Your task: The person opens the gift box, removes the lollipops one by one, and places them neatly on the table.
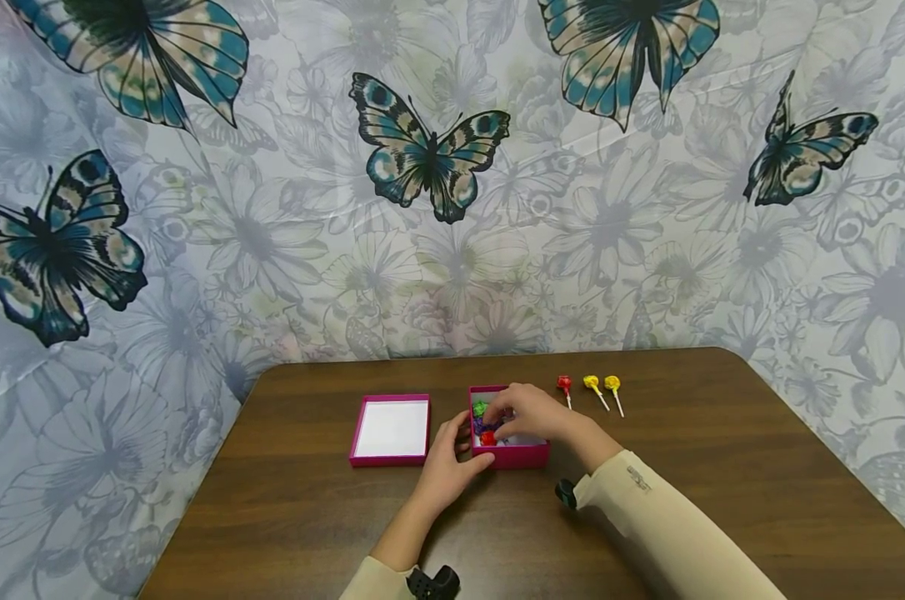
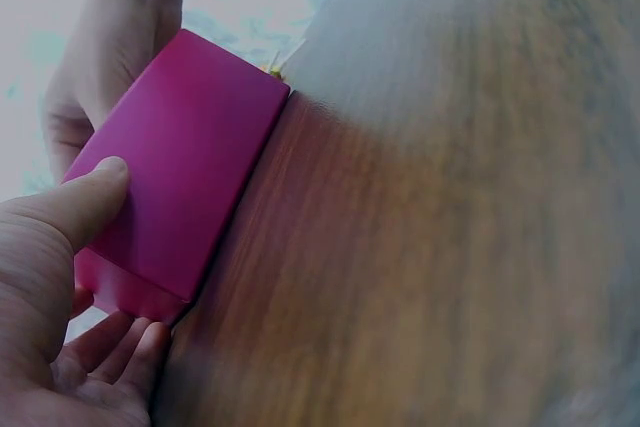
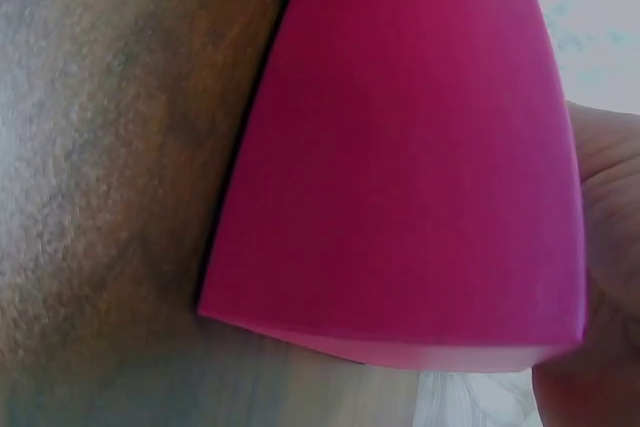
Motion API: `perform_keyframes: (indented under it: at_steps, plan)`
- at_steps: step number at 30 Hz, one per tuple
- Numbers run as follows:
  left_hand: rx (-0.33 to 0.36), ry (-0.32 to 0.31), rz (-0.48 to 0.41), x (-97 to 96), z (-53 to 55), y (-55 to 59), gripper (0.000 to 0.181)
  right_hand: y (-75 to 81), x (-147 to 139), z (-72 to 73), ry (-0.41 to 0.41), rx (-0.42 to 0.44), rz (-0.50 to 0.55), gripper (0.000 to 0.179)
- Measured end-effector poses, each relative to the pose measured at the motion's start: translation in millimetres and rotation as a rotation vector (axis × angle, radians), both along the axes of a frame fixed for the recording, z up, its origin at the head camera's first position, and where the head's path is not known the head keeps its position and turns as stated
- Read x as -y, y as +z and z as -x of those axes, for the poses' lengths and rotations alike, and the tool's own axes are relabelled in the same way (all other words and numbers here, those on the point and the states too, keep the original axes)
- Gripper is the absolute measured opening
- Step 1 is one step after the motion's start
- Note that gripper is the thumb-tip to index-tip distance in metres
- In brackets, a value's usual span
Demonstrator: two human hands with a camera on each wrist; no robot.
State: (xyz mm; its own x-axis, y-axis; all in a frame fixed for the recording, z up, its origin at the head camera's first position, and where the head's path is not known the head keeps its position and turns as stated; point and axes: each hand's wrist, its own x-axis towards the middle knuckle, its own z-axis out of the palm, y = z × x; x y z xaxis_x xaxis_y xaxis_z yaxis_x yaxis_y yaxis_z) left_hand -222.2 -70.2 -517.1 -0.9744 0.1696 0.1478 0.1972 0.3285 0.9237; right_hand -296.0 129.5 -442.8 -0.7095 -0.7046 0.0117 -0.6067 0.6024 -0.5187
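A pink box (image 1: 511,457) stands without its lid on the table, with a green lollipop (image 1: 480,408), a red lollipop (image 1: 487,437) and something purple inside. My left hand (image 1: 447,467) holds the box by its near left corner. In the left wrist view the thumb (image 2: 98,192) presses the front wall and the other fingers lie along the side. My right hand (image 1: 537,414) reaches over the right wall, fingers bent down into the box by the lollipops. Whether they pinch one is hidden. The right wrist view is mostly filled by the box's pink wall (image 3: 400,167).
To the left of the box lies a pink-rimmed lid (image 1: 388,459), white inside face up. Behind and right of the box, a red lollipop (image 1: 564,383) and two yellow ones (image 1: 591,382) lie on the brown wooden table (image 1: 287,517). A butterfly-print cloth (image 1: 452,275) hangs behind.
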Motion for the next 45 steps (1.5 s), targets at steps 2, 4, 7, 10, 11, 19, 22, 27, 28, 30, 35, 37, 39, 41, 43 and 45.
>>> perform_keyframes:
  at_steps: [2, 4, 7, 10, 11, 19, 22, 27, 28, 30, 35, 37, 39, 41, 43, 45]
  plan:
    - [-0.001, -0.003, 0.000, -0.1, 0.7, -0.3, 0.076, -1.0, 1.8, 1.7, 0.000, 0.003, -0.011, 0.017]
    - [-0.002, -0.005, -0.002, -0.3, 1.1, 0.0, 0.076, -1.5, 3.5, 2.8, 0.000, 0.000, -0.026, 0.016]
    - [-0.008, -0.006, -0.006, -0.5, 1.2, 0.0, 0.076, -2.1, 5.9, 3.6, -0.006, -0.010, -0.060, 0.017]
    - [-0.016, -0.004, -0.007, -0.5, 1.2, -0.8, 0.076, -2.6, 8.5, 2.7, 0.005, -0.031, -0.097, 0.017]
    - [-0.019, -0.004, -0.006, -0.6, 1.2, -1.0, 0.076, -2.7, 9.4, 2.1, 0.009, -0.038, -0.109, 0.017]
    - [-0.029, -0.007, -0.022, -1.2, 1.7, -1.1, 0.076, -7.1, 11.9, 1.4, 0.046, -0.126, -0.160, 0.016]
    - [-0.031, -0.004, -0.022, -1.0, 1.8, -1.2, 0.076, -9.1, 11.3, 1.7, 0.041, -0.149, -0.175, 0.016]
    - [-0.026, -0.006, -0.016, -0.8, 1.2, -0.9, 0.076, -9.3, 10.5, -0.5, 0.022, -0.147, -0.187, 0.016]
    - [-0.025, -0.006, -0.014, -0.8, 1.0, -0.7, 0.076, -9.2, 10.5, -0.6, 0.020, -0.145, -0.187, 0.016]
    - [-0.024, -0.004, -0.014, -0.7, 0.7, -0.3, 0.076, -8.8, 10.4, -0.7, 0.022, -0.149, -0.191, 0.016]
    - [-0.024, -0.007, -0.012, -0.4, 0.7, -0.8, 0.076, -8.3, 10.3, -0.5, 0.020, -0.157, -0.189, 0.016]
    - [-0.021, -0.008, -0.009, -0.4, 0.8, -1.2, 0.075, -7.7, 10.0, -0.6, 0.016, -0.156, -0.182, 0.015]
    - [-0.019, -0.009, -0.006, -0.3, 0.7, -1.5, 0.076, -7.2, 9.4, -0.9, 0.007, -0.151, -0.173, 0.015]
    - [-0.016, -0.009, -0.002, -0.3, 0.3, -1.6, 0.076, -5.9, 8.7, -1.9, -0.003, -0.140, -0.159, 0.015]
    - [-0.014, -0.011, 0.001, 0.0, -0.4, -1.5, 0.077, -4.7, 7.9, -2.7, -0.014, -0.132, -0.143, 0.016]
    - [-0.006, -0.012, 0.002, 0.3, -1.3, -0.7, 0.077, -2.9, 6.6, -3.7, -0.029, -0.115, -0.121, 0.016]
